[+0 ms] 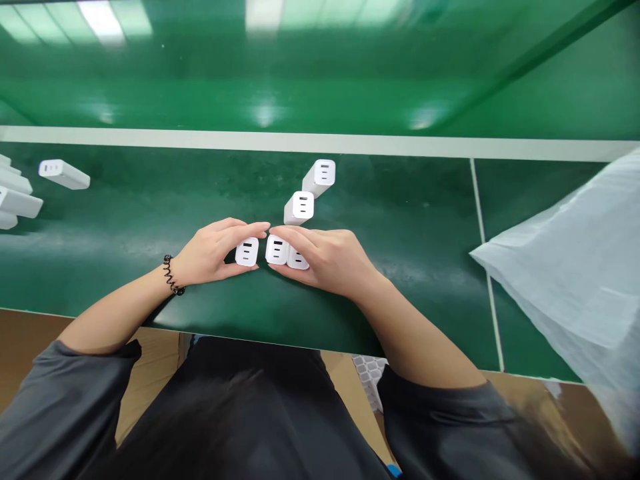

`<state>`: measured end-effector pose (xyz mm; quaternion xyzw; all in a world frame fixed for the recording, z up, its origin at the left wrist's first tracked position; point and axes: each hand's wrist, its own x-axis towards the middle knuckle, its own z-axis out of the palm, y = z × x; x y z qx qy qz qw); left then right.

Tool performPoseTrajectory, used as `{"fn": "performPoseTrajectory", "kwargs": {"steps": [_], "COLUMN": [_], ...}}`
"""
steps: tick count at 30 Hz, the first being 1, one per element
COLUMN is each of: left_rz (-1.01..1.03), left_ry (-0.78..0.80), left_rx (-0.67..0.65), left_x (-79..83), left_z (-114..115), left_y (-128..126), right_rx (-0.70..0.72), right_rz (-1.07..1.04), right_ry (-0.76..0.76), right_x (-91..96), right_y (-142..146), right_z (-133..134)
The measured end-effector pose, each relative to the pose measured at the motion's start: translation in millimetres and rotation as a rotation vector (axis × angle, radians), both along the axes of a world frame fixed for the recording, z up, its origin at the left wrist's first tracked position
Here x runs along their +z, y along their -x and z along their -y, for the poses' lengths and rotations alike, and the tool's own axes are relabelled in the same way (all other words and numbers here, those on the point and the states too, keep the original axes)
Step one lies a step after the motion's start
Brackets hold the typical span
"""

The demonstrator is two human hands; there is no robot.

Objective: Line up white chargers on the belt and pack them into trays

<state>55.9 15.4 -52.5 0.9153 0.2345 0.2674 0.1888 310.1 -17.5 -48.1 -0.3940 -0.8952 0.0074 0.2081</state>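
My left hand [217, 250] is closed around one white USB charger [247, 253], thumb below and fingers above, its port face turned up toward me. My right hand [320, 257] grips two more chargers side by side, a left one [277, 250] and a right one [299, 260] that is partly covered by the fingers. A narrow gap separates the left hand's charger from the right hand's pair. Just beyond the right hand stand two further white chargers, a nearer one [301, 207] and a farther one [323, 175], close together at a slant.
Another white charger [64, 174] lies at the left, near a cluster of white chargers [17, 200] at the frame's edge. A translucent white plastic sheet [575, 260] drapes over the right side of the green table [400, 200]. A pale strip [380, 144] runs along the back.
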Motion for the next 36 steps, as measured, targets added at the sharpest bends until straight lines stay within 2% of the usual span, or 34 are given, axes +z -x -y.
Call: {"fn": "performPoseTrajectory", "kwargs": {"steps": [29, 32, 36], "left_rz": [-0.046, -0.064, -0.084], "left_ry": [0.035, 0.065, 0.092], "left_rx": [0.038, 0.038, 0.003], "left_x": [-0.8, -1.8, -1.0], "left_z": [0, 0, 1], "left_y": [2, 3, 4], "right_rx": [0.023, 0.019, 0.102], "right_rz": [-0.058, -0.084, -0.206], "right_ry": [-0.058, -0.022, 0.098], "right_x": [-3.0, -5.7, -12.5], "right_y": [1, 1, 6], "right_z": [-2, -3, 0]}}
